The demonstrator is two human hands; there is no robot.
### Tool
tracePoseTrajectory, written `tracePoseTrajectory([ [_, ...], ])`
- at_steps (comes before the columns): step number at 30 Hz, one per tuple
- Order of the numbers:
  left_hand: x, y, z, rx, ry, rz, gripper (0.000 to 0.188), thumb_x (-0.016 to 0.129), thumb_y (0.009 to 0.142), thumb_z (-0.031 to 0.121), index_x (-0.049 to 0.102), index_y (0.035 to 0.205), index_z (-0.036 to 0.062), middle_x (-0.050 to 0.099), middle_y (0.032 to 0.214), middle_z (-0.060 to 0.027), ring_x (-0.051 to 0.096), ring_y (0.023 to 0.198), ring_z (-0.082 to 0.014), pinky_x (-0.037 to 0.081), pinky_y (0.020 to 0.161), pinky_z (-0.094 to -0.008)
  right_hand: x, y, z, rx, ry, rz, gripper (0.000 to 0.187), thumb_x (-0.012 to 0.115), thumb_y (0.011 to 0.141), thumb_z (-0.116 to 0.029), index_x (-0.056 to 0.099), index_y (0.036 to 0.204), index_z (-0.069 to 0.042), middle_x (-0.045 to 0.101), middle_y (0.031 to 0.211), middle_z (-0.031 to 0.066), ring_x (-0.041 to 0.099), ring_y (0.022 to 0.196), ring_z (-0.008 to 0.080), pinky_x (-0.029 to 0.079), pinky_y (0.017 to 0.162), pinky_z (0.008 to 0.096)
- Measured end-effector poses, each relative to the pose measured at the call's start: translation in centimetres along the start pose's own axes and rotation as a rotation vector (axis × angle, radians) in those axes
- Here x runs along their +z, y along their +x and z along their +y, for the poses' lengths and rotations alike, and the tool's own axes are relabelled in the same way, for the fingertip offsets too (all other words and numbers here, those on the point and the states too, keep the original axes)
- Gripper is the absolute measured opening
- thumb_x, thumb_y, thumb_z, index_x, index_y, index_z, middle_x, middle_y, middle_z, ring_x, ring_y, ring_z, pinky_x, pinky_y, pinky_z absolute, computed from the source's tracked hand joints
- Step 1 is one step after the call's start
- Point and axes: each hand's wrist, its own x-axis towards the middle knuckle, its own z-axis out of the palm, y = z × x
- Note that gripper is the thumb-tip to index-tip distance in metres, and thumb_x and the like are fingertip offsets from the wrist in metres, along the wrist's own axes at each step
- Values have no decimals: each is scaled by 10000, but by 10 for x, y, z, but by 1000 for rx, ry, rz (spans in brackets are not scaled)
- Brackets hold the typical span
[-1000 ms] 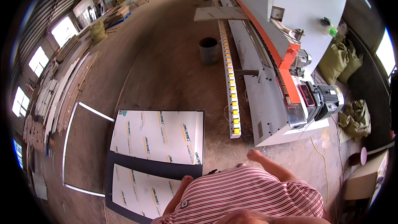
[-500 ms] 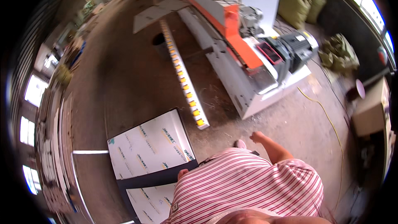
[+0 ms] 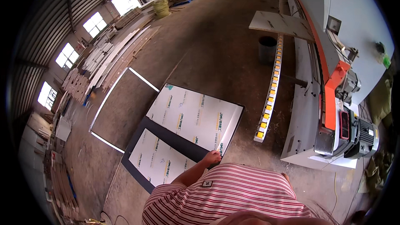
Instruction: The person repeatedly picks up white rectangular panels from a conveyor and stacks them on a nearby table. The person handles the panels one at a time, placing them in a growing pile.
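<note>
My left hand hangs in front of my striped shirt, with its fingers loosely curled and nothing visible in them. In the picture it overlaps the near corner of a white-covered panel with a dark border; whether it touches the panel cannot be told. A second white-covered panel lies beside the first, with a dark strip between them. Only a small bit of my right hand or forearm shows past the right side of the shirt, and its fingers are hidden.
A long rail with yellow rollers stands ahead right, beside a dark bin and a board. To the right is a large machine with an orange guard and a motor. Timber stacks line the left wall.
My view has swung right to left, so the panels now lie more central and the machine farther right. My left hand has come forward into view; my right has dropped back mostly behind the shirt.
</note>
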Motion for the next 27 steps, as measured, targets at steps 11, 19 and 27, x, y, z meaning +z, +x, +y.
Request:
tracePoseTrajectory([
  [11, -51, 42, -97, 212, 724, -100, 201, 524, 773, 199, 584, 617, 87, 546, 573, -21, 516, 521, -109, 425, 498, -304, -146, -20, -47, 478, 832, 39, 207, 565, 747, -240, 650, 740, -51, 648, 632, 71, 631, 560, 172, 514, 605, 320],
  [19, -126, 29, -84, 84, 27, -182, 188, 547, 833, 205, 596, 759, 39, 615, 734, -65, 581, 643, -136, 477, 572, -270, -76, 36, -81, -222, 132, -365, 265, 493, 807, -319, 683, 761, -141, 671, 747, 42, 642, 689, 215, 504, 619, 374],
  [27, -131, 3, 18, -18, -24, -238, 206, 503, 833, 127, 459, 636, 93, 546, 644, -42, 526, 613, -111, 444, 554, -253, -56, 72, -124, -70, 64, -161, 302, 550, 748, -345, 685, 796, -79, 653, 864, 133, 623, 802, 314, 495, 677, 415],
])
